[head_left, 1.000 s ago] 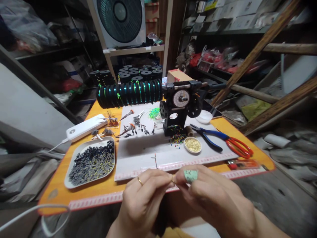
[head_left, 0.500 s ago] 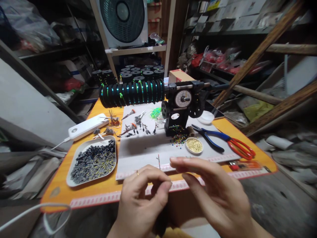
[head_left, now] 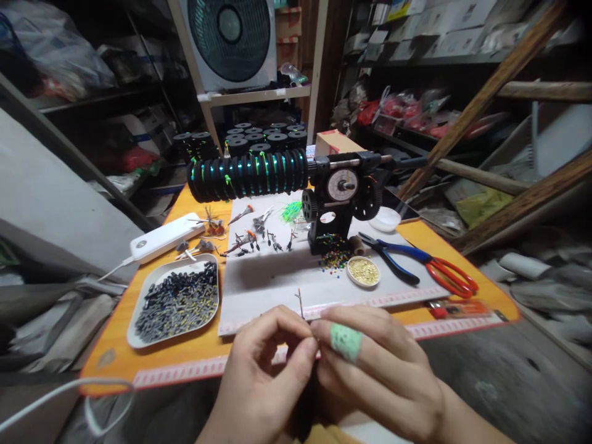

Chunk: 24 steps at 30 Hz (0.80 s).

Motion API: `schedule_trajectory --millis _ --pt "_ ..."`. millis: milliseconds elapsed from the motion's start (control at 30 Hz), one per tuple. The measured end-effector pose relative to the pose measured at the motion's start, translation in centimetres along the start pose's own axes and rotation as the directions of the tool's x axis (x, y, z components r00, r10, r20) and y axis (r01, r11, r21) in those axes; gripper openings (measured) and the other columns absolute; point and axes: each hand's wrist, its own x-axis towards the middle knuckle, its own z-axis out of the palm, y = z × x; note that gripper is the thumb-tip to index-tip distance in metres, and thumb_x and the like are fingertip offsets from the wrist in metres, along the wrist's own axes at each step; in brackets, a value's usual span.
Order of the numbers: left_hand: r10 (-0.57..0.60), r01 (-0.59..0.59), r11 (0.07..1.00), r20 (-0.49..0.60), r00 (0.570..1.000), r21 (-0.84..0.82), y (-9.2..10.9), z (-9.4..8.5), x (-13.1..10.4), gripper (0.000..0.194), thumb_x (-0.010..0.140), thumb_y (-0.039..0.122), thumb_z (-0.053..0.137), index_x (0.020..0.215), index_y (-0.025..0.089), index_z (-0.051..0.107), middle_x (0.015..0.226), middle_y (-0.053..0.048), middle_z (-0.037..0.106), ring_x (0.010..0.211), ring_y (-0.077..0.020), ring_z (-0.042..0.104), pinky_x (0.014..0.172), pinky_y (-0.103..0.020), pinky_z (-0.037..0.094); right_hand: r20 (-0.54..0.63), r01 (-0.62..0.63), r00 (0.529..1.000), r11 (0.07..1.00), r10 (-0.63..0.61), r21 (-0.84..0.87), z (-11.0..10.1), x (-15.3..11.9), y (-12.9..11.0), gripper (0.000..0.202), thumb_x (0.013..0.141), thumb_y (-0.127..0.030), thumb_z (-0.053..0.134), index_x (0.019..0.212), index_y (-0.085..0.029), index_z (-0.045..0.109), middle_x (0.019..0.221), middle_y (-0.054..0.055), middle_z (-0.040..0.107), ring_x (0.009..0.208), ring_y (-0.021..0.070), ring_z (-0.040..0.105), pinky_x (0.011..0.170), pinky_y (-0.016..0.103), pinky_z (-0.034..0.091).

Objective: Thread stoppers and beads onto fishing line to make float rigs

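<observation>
My left hand (head_left: 272, 364) is closed in a pinch, thumb against forefinger, just in front of the table's near edge. At its fingertips, my right hand (head_left: 383, 370) is also closed, with green tape (head_left: 346, 343) around one finger. Whatever the two hands pinch is too small or hidden to make out. Just beyond the fingers is a thin, twig-like piece (head_left: 300, 302) with a red tip, over the white board (head_left: 268, 293). To the right stands a small round dish (head_left: 363, 271) of tiny gold pieces, beside scattered coloured beads (head_left: 335, 259).
A white tray (head_left: 132, 336) of small dark and grey parts sits left. Behind the board, a black hand-cranked winder (head_left: 330, 225) carries a row of black spools (head_left: 247, 174). Blue-handled pliers (head_left: 393, 262) and red-handled scissors (head_left: 456, 280) lie right. A white power bank (head_left: 166, 237) is at left.
My right hand has come left and down from an open pose, and its fingers have closed at the left fingertips. The left hand keeps its pinch.
</observation>
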Motion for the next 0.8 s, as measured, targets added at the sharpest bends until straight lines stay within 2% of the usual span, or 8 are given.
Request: schedule_trajectory --millis 100,200,333,467,533,633,700,800 --pt "0.253 -0.245 0.933 0.003 0.967 0.264 -0.3 -0.1 0.2 0.01 0.089 0.011 0.062 0.086 0.019 0.066 0.076 -0.002 0.068 0.07 -0.0146 0.065 0.065 -0.023 0.053 0.012 -0.201 0.98 0.972 0.201 0.124 0.1 0.6 0.0 0.016 0.083 -0.001 0.059 0.082 -0.016 0.061 0.082 0.009 0.067 0.084 0.0212 0.061 0.071 0.034 0.058" --pt "0.525 -0.495 0.737 0.072 0.848 0.46 -0.8 -0.4 0.2 0.027 0.083 -0.002 0.062 0.099 0.02 0.065 0.084 -0.003 0.073 0.075 -0.0143 0.07 0.07 -0.021 0.055 0.037 -0.362 0.931 0.901 0.364 0.239 0.1 1.3 -0.3 0.018 0.084 0.0 0.053 0.082 -0.017 0.059 0.078 0.007 0.063 0.075 0.0175 0.059 0.065 0.031 0.055" --pt "0.622 -0.585 0.559 0.169 0.764 0.587 -1.3 -1.0 0.2 0.036 0.083 -0.002 0.062 0.112 0.019 0.062 0.091 -0.007 0.075 0.081 -0.0174 0.072 0.073 -0.025 0.058 0.123 -0.423 0.906 0.852 0.405 0.307 -0.3 1.6 -0.4 0.016 0.085 -0.002 0.052 0.084 -0.017 0.059 0.078 0.004 0.06 0.075 0.0159 0.057 0.066 0.029 0.052" --pt "0.667 -0.626 0.439 0.233 0.708 0.645 -1.0 -1.3 0.4 0.033 0.081 -0.001 0.063 0.108 0.019 0.062 0.085 -0.005 0.074 0.076 -0.0172 0.071 0.069 -0.025 0.058 0.153 -0.375 0.926 0.875 0.344 0.307 -0.7 1.7 -0.1 0.015 0.087 -0.003 0.053 0.086 -0.016 0.06 0.077 0.004 0.06 0.076 0.0161 0.056 0.067 0.028 0.052" --pt "0.648 -0.598 0.497 0.189 0.738 0.628 -0.8 -1.1 0.5 0.03 0.079 -0.002 0.064 0.1 0.02 0.062 0.08 -0.003 0.071 0.071 -0.015 0.069 0.067 -0.023 0.056 0.146 -0.329 0.943 0.905 0.299 0.271 -0.6 1.7 0.0 0.015 0.089 -0.004 0.053 0.09 -0.016 0.061 0.081 0.006 0.063 0.08 0.0179 0.057 0.07 0.03 0.053" --pt "0.494 -0.437 0.754 0.013 0.869 0.49 -0.6 -0.5 0.5 0.025 0.078 -0.002 0.061 0.087 0.021 0.062 0.073 0.001 0.065 0.067 -0.013 0.065 0.062 -0.021 0.054 0.123 -0.305 0.951 0.924 0.283 0.23 -0.2 1.6 -0.1 0.015 0.091 -0.004 0.052 0.096 -0.015 0.06 0.087 0.009 0.065 0.084 0.0198 0.059 0.073 0.033 0.054" --pt "0.31 -0.266 0.918 -0.116 0.943 0.292 -0.7 -0.1 0.4 0.02 0.079 0.001 0.06 0.079 0.021 0.062 0.07 0.002 0.062 0.064 -0.012 0.061 0.057 -0.019 0.051 0.12 -0.321 0.946 0.916 0.3 0.241 0.1 1.7 -0.2 0.017 0.091 -0.003 0.051 0.099 -0.016 0.058 0.087 0.008 0.066 0.082 0.0192 0.059 0.071 0.031 0.054" --pt "0.083 -0.091 0.995 -0.144 0.986 -0.049 -1.0 -0.1 0.4 0.012 0.083 0.01 0.064 0.075 0.019 0.064 0.067 0.002 0.061 0.055 -0.0084 0.052 0.052 -0.015 0.045 0.125 -0.359 0.933 0.885 0.337 0.297 0.5 1.8 -0.3 0.018 0.091 -0.004 0.051 0.1 -0.019 0.058 0.083 0.004 0.064 0.076 0.0166 0.058 0.067 0.028 0.053"
